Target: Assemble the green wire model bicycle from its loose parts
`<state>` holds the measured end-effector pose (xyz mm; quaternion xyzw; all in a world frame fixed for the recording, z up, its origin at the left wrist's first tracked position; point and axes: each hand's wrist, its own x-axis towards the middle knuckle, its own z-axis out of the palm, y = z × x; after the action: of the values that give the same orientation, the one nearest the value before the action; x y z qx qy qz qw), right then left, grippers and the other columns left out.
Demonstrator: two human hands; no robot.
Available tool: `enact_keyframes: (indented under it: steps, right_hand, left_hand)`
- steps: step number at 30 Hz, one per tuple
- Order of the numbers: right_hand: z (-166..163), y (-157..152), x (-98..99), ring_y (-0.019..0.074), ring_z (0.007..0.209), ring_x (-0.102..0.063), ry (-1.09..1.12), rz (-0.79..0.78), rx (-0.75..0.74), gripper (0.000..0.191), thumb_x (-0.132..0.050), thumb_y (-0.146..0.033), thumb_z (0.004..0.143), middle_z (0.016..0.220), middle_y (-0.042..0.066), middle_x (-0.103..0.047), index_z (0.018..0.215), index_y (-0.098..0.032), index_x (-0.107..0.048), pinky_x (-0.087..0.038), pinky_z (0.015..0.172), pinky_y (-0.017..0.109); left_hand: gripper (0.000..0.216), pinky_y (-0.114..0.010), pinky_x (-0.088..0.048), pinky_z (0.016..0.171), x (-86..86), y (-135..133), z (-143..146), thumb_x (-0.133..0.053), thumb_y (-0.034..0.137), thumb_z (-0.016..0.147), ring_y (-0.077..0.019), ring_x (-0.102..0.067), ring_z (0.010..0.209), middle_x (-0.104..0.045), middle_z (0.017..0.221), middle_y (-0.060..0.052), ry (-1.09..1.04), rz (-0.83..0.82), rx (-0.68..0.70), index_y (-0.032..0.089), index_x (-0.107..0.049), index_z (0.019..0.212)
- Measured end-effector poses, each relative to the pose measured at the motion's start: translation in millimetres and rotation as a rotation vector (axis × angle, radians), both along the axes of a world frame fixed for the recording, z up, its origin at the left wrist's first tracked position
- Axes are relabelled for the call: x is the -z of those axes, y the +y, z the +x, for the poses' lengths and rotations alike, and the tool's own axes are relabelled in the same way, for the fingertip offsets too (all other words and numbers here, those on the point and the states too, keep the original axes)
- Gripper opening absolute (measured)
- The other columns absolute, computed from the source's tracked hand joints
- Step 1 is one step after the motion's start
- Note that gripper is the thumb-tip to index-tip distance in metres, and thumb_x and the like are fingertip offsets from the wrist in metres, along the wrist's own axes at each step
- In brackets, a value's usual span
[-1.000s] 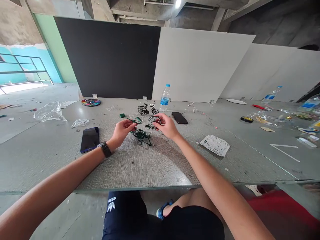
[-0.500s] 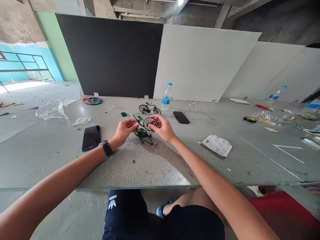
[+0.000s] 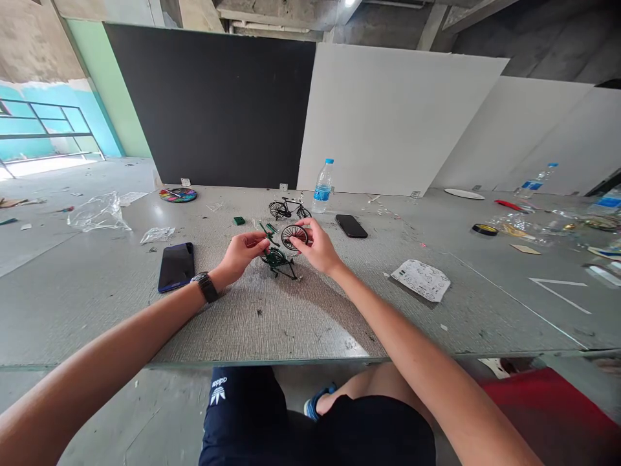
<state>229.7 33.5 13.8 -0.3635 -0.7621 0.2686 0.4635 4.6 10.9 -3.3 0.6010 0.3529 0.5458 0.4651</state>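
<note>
1. Nearest on the desk (image 3: 272,323), the left hand (image 3: 242,251) is closing its fingertips on a small green piece (image 3: 266,230) and holding it just above the surface. The piece is tiny in this view, so I am only guessing that it is a fork part.
2. Just beside it, the right hand (image 3: 317,247) is pinching the rim of a spoked wheel (image 3: 294,236). It is keeping the wheel upright in the air, close to the green piece and over the green half-built bicycle (image 3: 277,260) standing between the hands.
3. Both grips are light fingertip pinches, so either part could be slipping loose. A dropped wheel would likely be rolling off among the scraps on the desk.
4. Squeezing the rim too hard could be bending the thin spokes. Forcing the wheel in at an angle could be straining the green piece.
5. A lowering wrist could be knocking over the half-built bicycle underneath.
6. Farther back, a finished black model bicycle (image 3: 290,208) and a water bottle (image 3: 322,186) are standing within reach of a stray hand.
7. Against the frame from a second ago, the hands are sitting closer together and the wheel is nearer the green piece. The half-built bicycle is staying where it was.
</note>
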Motion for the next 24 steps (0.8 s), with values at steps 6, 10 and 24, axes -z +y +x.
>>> enact_keyframes:
  steps: [6, 10, 24]
  right_hand:
    - [16, 13, 0.3, 0.0222, 0.085, -0.068, -0.275, 0.072, 0.189, 0.026, -0.067, -0.028, 0.087, 0.103, 0.007, -0.073, 0.111, -0.022, -0.061, -0.053, 0.080, 0.039]
    - [25, 21, 4.1, 0.0245, 0.100, -0.067, -0.485, 0.067, 0.221, 0.020, -0.064, -0.020, 0.088, 0.109, 0.010, -0.074, 0.108, -0.019, -0.067, -0.051, 0.089, 0.040]
    - [13, 6, -0.5, 0.0257, 0.110, -0.062, -0.529, 0.321, 0.170, 0.025, -0.057, -0.039, 0.100, 0.117, 0.010, -0.069, 0.116, -0.022, -0.068, -0.046, 0.096, 0.040]
  left_hand:
    - [0.029, -0.031, -0.052, 0.076, -2.0, -1, 2, -0.070, 0.042, 0.086, -0.0137, -0.063, 0.075, -0.067, 0.083, -0.004, -0.056, -0.019, 0.019, 0.015, -0.063, 0.092]
    - [0.029, -0.029, -0.048, 0.069, -3.2, -1, 2, -0.069, 0.042, 0.087, -0.0122, -0.056, 0.069, -0.060, 0.077, -0.002, -0.061, -0.013, 0.033, 0.015, -0.065, 0.097]
    - [0.036, -0.028, -0.047, 0.072, 1.0, 0, 3, -0.073, 0.049, 0.084, -0.0130, -0.057, 0.078, -0.070, 0.095, -0.007, 0.017, 0.019, -0.011, 0.014, -0.073, 0.093]
